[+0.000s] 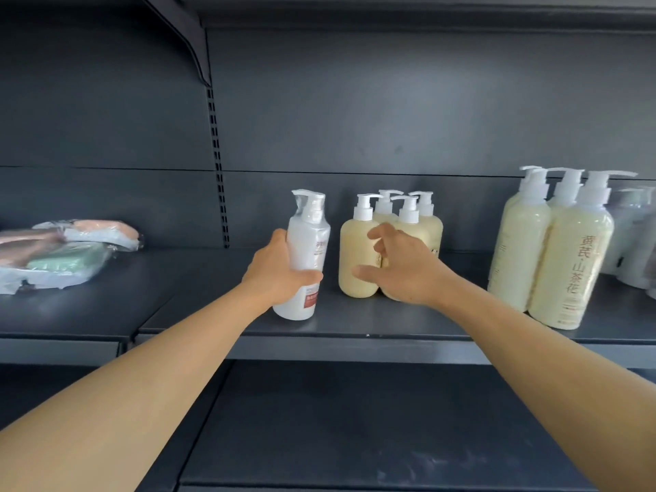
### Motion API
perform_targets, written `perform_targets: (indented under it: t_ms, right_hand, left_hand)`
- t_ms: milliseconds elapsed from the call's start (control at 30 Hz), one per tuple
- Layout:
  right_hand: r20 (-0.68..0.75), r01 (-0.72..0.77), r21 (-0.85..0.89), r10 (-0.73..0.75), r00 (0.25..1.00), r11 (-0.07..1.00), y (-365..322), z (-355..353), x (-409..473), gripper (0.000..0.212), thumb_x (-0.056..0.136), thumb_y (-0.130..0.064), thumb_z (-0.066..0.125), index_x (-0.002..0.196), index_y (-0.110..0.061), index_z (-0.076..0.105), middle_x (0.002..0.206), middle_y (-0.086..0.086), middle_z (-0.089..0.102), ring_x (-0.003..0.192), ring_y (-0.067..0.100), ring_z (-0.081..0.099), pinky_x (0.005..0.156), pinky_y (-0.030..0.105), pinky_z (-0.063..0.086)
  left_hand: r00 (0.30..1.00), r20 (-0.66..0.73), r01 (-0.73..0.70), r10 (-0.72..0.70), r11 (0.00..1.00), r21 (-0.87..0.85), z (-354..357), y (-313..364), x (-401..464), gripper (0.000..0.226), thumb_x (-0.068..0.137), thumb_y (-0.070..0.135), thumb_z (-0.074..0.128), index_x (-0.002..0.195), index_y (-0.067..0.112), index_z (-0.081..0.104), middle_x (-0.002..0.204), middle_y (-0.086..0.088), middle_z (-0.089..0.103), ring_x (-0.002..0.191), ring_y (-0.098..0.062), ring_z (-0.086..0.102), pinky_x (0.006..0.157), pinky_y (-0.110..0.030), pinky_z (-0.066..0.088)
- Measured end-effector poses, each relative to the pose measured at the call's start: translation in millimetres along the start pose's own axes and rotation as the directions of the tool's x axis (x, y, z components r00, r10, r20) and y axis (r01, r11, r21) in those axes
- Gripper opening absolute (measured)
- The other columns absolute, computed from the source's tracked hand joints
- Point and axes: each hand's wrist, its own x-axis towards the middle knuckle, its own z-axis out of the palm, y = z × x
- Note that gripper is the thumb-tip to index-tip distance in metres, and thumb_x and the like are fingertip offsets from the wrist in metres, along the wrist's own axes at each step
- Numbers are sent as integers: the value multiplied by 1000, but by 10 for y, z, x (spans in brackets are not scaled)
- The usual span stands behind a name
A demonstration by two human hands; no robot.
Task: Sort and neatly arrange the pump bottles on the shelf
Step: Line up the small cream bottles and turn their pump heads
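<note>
My left hand (280,269) grips a white pump bottle (308,243) wrapped in clear film, upright at the front of the dark shelf (355,321). Just right of it stands a cluster of several short cream-yellow pump bottles (356,257). My right hand (401,268) hovers in front of that cluster with fingers spread and loosely bent, holding nothing. Whether it touches a bottle is unclear. Further right stand three tall pale-yellow pump bottles (571,257) with vertical lettering.
Pale grey-white bottles (635,239) sit at the far right edge behind the tall ones. Plastic-wrapped packs (60,253) lie on the neighbouring shelf section at left. A lower shelf (355,427) runs beneath. A slotted upright (218,165) divides the back panel.
</note>
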Motion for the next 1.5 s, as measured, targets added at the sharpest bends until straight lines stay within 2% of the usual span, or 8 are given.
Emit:
perform_targets:
  t_ms: [233, 300, 467, 667, 833, 1033, 1233, 1500]
  right_hand:
    - [-31, -28, 150, 33, 999, 988, 158, -607, -280, 76, 78, -50, 67, 139, -21, 33, 127, -5, 50, 110, 13, 50, 83, 22, 40]
    - [-49, -41, 137, 49, 998, 990, 295, -807, -390, 69, 77, -51, 68, 132, -19, 41, 121, -8, 54, 105, 11, 53, 78, 21, 42]
    - [-73, -112, 81, 118, 990, 990, 783, -1338, -701, 54, 73, -51, 71, 110, -14, 58, 105, -1, 64, 99, 17, 60, 88, 34, 50]
    - [-102, -127, 48, 131, 986, 991, 1462, -2012, -1127, 29, 79, -39, 71, 89, -14, 61, 83, -5, 62, 73, 10, 57, 60, 20, 42]
    - [-149, -149, 53, 155, 977, 987, 1968, -2394, -1284, 37, 84, -34, 67, 62, -17, 42, 61, -6, 40, 54, 9, 38, 49, 22, 28]
    - [-198, -163, 39, 167, 966, 986, 2404, -2582, -1067, 32, 86, -36, 63, 71, -18, 41, 70, -5, 45, 59, 6, 41, 50, 21, 30]
    - [-202, -183, 13, 182, 962, 983, 2657, -2484, -719, 43, 84, -40, 62, 111, -9, 48, 96, 1, 51, 83, 19, 48, 59, 27, 35]
    - [-217, -255, -26, 244, 945, 966, 2826, -2311, -419, 50, 86, -36, 61, 120, -3, 45, 113, 12, 55, 94, 27, 50, 72, 31, 37]
  left_hand:
    - [973, 144, -172, 183, 981, -86, 422, 685, -349, 60, 71, 23, 77, 122, 20, 45, 113, 5, 59, 101, -18, 59, 84, -36, 51]
    - [956, 179, -222, 231, 972, -74, 630, 915, -441, 62, 70, 27, 78, 122, 20, 45, 112, 5, 60, 101, -18, 59, 87, -38, 51]
    - [924, 228, -298, 307, 952, -71, 1258, 1546, -684, 61, 71, 31, 78, 120, 17, 45, 113, 4, 61, 103, -18, 59, 86, -36, 50]
    - [905, 260, -322, 337, 941, -102, 2009, 2292, -962, 66, 71, 34, 78, 124, 17, 43, 117, 5, 58, 99, -14, 56, 80, -28, 46]
    - [899, 280, -333, 338, 941, -67, 2468, 2750, -1069, 66, 69, 38, 77, 122, 21, 41, 113, 5, 60, 102, -19, 59, 87, -42, 52]
    - [916, 306, -314, 260, 938, 144, 2693, 2850, -1011, 68, 76, 30, 73, 133, 23, 35, 121, 3, 56, 106, -16, 56, 92, -38, 49]
    - [945, 299, -224, 136, 932, 284, 2706, 2756, -878, 62, 79, 32, 70, 132, 25, 38, 125, 1, 53, 112, -19, 53, 93, -41, 49]
    - [946, 306, -215, 110, 918, 334, 2602, 2610, -767, 53, 80, 34, 67, 127, 28, 42, 117, 8, 57, 110, -16, 53, 92, -40, 48]
